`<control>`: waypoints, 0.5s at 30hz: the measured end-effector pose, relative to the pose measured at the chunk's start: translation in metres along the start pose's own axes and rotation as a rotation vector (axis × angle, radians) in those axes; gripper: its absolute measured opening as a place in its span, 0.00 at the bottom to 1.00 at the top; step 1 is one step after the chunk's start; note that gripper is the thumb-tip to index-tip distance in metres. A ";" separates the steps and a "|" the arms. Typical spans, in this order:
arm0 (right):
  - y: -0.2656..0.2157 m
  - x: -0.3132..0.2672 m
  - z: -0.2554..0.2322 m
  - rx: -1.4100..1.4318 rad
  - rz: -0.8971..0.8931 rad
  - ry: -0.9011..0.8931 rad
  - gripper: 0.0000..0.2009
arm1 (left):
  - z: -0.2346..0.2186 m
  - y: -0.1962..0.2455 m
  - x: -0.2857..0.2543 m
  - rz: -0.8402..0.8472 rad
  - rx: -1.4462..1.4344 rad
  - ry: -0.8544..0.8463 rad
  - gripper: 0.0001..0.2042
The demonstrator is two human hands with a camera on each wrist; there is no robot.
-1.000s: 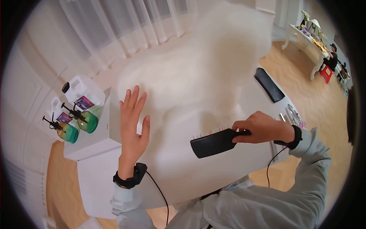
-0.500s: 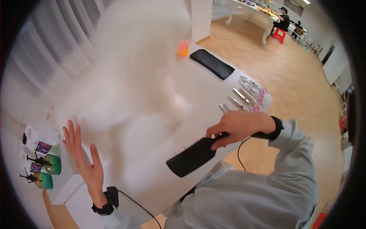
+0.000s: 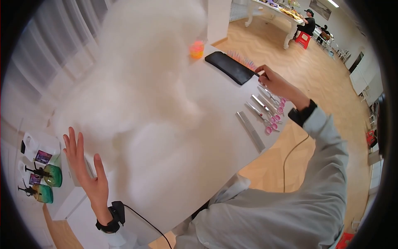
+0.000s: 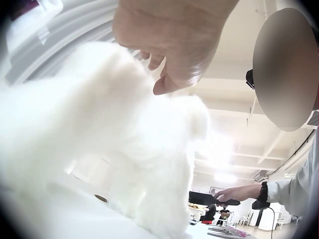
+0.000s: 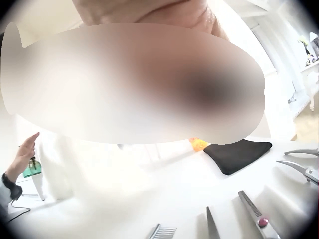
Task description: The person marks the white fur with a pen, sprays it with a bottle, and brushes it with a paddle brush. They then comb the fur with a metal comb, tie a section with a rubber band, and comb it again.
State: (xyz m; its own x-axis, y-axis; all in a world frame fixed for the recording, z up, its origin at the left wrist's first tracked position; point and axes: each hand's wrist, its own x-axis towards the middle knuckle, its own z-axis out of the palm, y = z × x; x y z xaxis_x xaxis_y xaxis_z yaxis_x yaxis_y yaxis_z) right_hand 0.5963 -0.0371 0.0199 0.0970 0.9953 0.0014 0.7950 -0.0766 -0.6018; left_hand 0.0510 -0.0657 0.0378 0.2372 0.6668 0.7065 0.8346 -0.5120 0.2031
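Observation:
My right hand (image 3: 283, 85) grips the handle of a black hairbrush, whose coloured bristles (image 3: 242, 60) show beside a black pouch (image 3: 228, 68) at the table's far edge. In the left wrist view the brush (image 4: 202, 198) is dark and held level. A white fluffy dog-shaped figure (image 4: 124, 134) stands on the white table (image 3: 186, 166); a blur covers much of it in the head view. Close by its fur is my left hand (image 3: 88, 168), fingers straight and thumb apart, holding nothing. Blur hides the right hand's fingers in the right wrist view.
Several scissors with pink handles (image 3: 271, 124) and a metal comb (image 3: 251, 130) lie along the right edge. An orange-yellow object (image 3: 197, 50) sits by the pouch. Green spray bottles (image 3: 53, 176) and a white jug (image 3: 43, 147) stand at the left. A seated person (image 3: 307, 23) is far off.
The head view swung right, then held. My right hand carried the brush from the table's front out to the pouch, over the scissors. The left hand keeps nearly the same pose.

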 end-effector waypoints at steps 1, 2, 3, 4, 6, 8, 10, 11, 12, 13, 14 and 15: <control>0.008 0.018 0.002 0.004 -0.004 -0.003 0.14 | -0.001 0.001 0.000 0.003 0.006 -0.010 0.24; 0.014 0.035 0.003 -0.045 0.030 -0.018 0.14 | -0.002 0.001 -0.001 0.007 0.013 -0.020 0.23; 0.020 0.050 0.005 -0.095 0.064 -0.033 0.15 | -0.004 0.002 -0.001 0.006 0.019 -0.021 0.23; 0.024 0.062 0.007 -0.090 0.059 -0.034 0.15 | -0.005 0.003 -0.002 0.001 0.017 -0.024 0.23; 0.031 0.083 0.014 -0.124 0.150 -0.033 0.17 | -0.007 0.005 -0.002 -0.001 0.022 -0.023 0.23; 0.039 0.101 0.024 -0.132 0.140 -0.001 0.17 | -0.008 0.004 -0.004 -0.011 0.009 -0.024 0.24; 0.046 0.116 0.033 -0.142 0.130 0.027 0.17 | -0.009 0.004 -0.006 -0.013 0.023 -0.032 0.24; 0.050 0.122 0.037 -0.166 0.110 0.055 0.17 | -0.010 0.003 -0.007 -0.014 0.031 -0.043 0.24; 0.054 0.128 0.041 -0.191 0.090 0.085 0.17 | -0.010 0.003 -0.007 -0.016 0.035 -0.043 0.24; 0.057 0.133 0.044 -0.190 0.087 0.084 0.17 | -0.010 0.002 -0.008 -0.017 0.039 -0.045 0.24; 0.062 0.138 0.048 -0.195 0.072 0.097 0.17 | -0.011 0.002 -0.008 -0.018 0.042 -0.049 0.24; 0.066 0.143 0.051 -0.200 0.058 0.110 0.17 | -0.011 0.002 -0.008 -0.019 0.044 -0.051 0.24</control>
State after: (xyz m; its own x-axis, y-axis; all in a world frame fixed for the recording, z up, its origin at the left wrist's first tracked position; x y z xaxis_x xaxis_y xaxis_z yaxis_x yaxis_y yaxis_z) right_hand 0.6322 0.1032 -0.0604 0.2017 0.9773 0.0650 0.8879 -0.1545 -0.4333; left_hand 0.0451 -0.0774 0.0399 0.2451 0.7035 0.6671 0.8600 -0.4754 0.1854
